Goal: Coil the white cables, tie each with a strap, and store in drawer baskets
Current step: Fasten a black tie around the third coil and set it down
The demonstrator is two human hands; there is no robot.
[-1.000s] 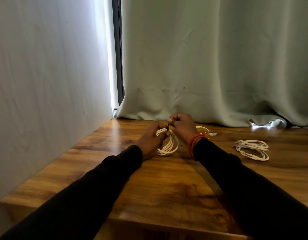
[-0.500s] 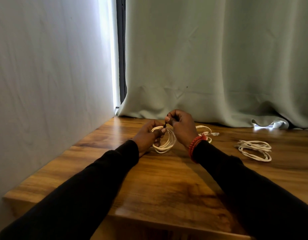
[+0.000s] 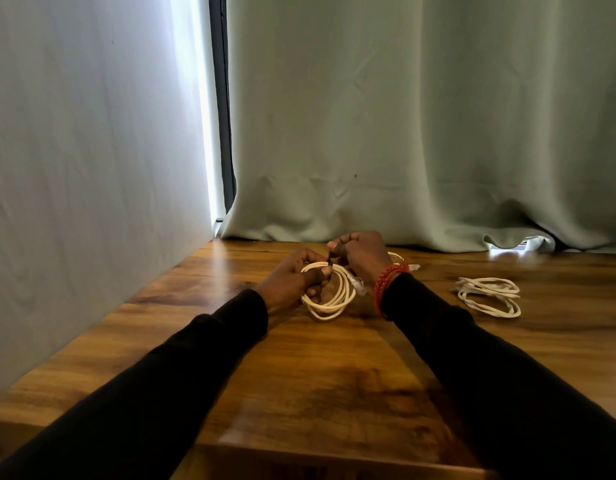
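Coil in hand: the white cable coil [image 3: 329,294] is at the far middle of the wooden table [image 3: 317,382], held just above it between my two hands.
Strap: a thin dark strap [image 3: 330,260] goes around the top of the coil; it is small, so I cannot tell if it is closed yet.
Left hand: my left hand [image 3: 292,284] is closed around the left side of the coil, thumb pressing on the loops beside the strap.
Right hand: my right hand [image 3: 360,254] is closed in a pinch on the upper end of the strap — it seems to pull the end up and away from the coil.
Step, as I judge it: tying the strap on this coil.
How to do it well: I would keep the left thumb firm on the loops so they do not spread, pull the strap end straight and snug, and not release the coil before the strap holds by itself.
Risk: if the left grip gets loose, the loops may spring open.
Count of cables: two clear coils — the one in hand and a second coil [image 3: 489,296] lying to the right, well apart. A bit of white cable [image 3: 396,257] shows behind the right wrist; I cannot tell whether it is a third.
Count of straps: one visible.
Drawer baskets: none in view.
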